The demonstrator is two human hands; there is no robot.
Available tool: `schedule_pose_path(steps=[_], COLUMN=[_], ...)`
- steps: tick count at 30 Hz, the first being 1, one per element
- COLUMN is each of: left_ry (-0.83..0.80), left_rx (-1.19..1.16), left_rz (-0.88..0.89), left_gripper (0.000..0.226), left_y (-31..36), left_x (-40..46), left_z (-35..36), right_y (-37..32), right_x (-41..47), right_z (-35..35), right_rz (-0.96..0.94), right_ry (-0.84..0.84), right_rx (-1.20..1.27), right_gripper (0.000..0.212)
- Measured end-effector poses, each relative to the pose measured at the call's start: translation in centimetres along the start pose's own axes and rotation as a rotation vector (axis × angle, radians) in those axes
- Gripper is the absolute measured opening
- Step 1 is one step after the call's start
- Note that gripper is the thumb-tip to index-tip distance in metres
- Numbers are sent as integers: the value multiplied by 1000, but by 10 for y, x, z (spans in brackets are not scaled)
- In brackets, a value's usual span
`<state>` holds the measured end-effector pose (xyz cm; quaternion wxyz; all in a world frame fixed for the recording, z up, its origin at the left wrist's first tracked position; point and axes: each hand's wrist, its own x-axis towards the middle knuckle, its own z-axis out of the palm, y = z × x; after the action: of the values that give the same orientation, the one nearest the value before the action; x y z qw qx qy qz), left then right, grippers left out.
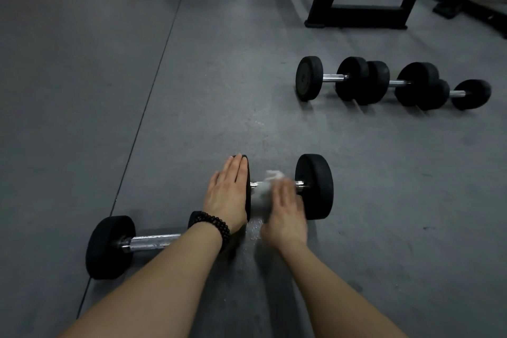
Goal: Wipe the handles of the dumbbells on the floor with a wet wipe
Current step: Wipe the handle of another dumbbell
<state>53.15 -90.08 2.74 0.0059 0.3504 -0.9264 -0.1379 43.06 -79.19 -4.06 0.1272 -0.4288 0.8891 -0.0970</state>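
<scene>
**Handle wiped while the weight is steadied**

Nearest, under the left forearm, a second dumbbell (pixel 137 244) lies untouched. The left hand (pixel 227 195) is laid flat, fingers straight and together, against the end disc of the dumbbell (pixel 315 186), probably to stop it rolling. Just right of those fingers, the wipe (pixel 264 186) is pressed on the handle by the blurred right hand (pixel 285 214); its finger spread cannot be told. Well beyond the fingertips, three more dumbbells (pixel 389 82) wait in a row.
</scene>
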Motion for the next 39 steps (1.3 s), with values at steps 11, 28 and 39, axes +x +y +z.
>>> schedule_pose_path(steps=[11,28,39], left_ry=[-15,-143,214], left_rx=[-22,94,-74], left_rz=[-30,-21,39], left_gripper=[117,151,98], left_y=[2,-4,-2], left_x=[9,29,15], left_z=[1,-19,12], right_y=[-12,8,11], right_x=[8,12,42], right_z=[3,4,-3], right_rz=[191,88,-1], right_ry=[74,99,72], right_rx=[100,19,-121], right_gripper=[107,105,90])
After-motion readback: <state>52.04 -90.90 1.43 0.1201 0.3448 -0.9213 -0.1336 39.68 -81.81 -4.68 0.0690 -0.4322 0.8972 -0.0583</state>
